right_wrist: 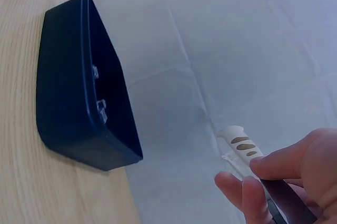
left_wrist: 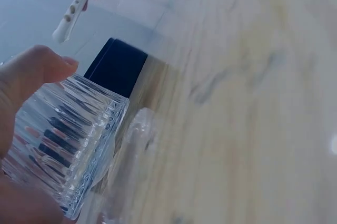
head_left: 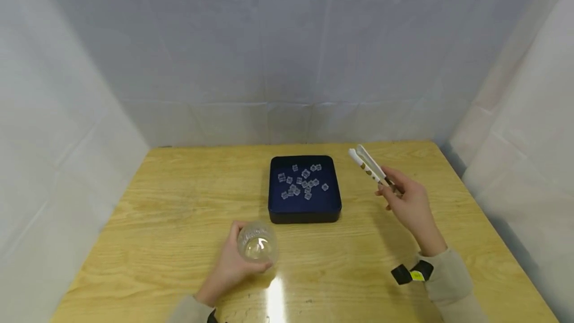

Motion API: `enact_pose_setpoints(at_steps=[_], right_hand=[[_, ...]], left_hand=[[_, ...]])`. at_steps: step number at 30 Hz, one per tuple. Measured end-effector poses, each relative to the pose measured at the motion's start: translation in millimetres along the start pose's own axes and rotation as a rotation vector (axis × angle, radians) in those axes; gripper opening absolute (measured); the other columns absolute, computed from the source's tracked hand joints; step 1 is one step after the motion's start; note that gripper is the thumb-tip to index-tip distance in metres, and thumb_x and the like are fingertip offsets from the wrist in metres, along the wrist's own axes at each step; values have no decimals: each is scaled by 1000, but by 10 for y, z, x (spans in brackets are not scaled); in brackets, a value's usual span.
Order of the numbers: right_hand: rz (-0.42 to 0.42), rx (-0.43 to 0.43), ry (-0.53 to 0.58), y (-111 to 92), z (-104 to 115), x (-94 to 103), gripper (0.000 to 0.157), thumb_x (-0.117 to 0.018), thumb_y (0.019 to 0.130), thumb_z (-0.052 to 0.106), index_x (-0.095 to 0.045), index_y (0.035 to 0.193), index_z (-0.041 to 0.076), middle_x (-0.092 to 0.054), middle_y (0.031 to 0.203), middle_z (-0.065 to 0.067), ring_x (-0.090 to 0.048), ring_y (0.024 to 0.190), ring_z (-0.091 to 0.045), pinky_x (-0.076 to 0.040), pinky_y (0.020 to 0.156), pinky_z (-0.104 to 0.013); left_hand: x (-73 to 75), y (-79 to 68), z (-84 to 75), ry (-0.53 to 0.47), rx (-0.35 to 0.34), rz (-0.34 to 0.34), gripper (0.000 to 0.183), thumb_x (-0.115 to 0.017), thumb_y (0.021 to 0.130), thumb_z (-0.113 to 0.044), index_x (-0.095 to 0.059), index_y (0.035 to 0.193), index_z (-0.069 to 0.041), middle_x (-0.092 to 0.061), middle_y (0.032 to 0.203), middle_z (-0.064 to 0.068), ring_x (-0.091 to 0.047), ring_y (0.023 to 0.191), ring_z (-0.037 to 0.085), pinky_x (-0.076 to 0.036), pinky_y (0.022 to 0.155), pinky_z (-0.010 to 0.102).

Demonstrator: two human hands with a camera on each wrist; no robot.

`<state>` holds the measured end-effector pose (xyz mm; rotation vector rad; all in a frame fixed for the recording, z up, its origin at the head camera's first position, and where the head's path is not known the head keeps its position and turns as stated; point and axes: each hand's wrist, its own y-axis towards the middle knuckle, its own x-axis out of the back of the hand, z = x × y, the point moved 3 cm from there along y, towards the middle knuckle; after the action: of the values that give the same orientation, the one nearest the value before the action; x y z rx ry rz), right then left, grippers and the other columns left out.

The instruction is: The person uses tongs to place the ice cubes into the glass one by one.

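Gripping slim white-and-dark tongs [head_left: 366, 169] in right hand [head_left: 409, 206], aimed toward ten-thirty.
With square navy tray [head_left: 305, 217] at its nine o'clock; holding clear ribbed tumbler [head_left: 257, 244] in left hand [head_left: 234, 258].

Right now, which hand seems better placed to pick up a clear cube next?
Probably the right hand: it holds the white tongs near the dark blue tray of clear cubes, while the left hand grips the glass.

The left hand [head_left: 230, 259] is curling in a wide grip, its thumb [head_left: 261, 266] and fingers [head_left: 235, 229] standing well apart. The right hand [head_left: 410, 207] is hovering farther forward, pinching between thumb and fingers, while both sleeved forearms [head_left: 452, 283] are slanting inward, toward each other.
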<state>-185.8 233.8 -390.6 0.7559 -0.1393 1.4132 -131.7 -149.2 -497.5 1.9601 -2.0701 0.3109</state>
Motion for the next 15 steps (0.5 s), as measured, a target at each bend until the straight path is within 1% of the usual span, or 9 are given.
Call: enact_pose_setpoints(at_steps=[4,8,12,15], right_hand=[[21,32,-9,-18,115,-1,45,-64,93,-1,-56,137,2,-73,90,-19,-63,67,0,-52,44,-26],[62,21,15,-25,230,-7,45,-65,94,1,-56,138,3,-73,90,-16,-65,67,-3,-53,45,-27],[109,12,44,-40,336,-19,44,-65,94,3,-56,137,1,-73,89,-15,-66,67,-5,-54,47,-27],[132,24,66,-57,414,-31,41,-65,94,2,-59,134,0,-73,88,-14,-67,66,-7,-55,49,-28]], left_hand=[[-167,-44,-50,-36,-32,35,90,-98,48,-10,-48,123,-14,-60,121,5,-57,115,29,-46,101,53],[-342,-80,-102,-75,-64,67,89,-97,48,-9,-48,122,-16,-60,121,4,-56,115,28,-44,103,53],[-509,-121,-159,-124,-105,122,90,-96,49,-7,-47,124,-15,-59,124,3,-55,118,28,-43,103,53],[-621,-143,-195,-159,-128,173,90,-95,50,-4,-46,125,-16,-60,126,1,-55,119,27,-41,105,52]])
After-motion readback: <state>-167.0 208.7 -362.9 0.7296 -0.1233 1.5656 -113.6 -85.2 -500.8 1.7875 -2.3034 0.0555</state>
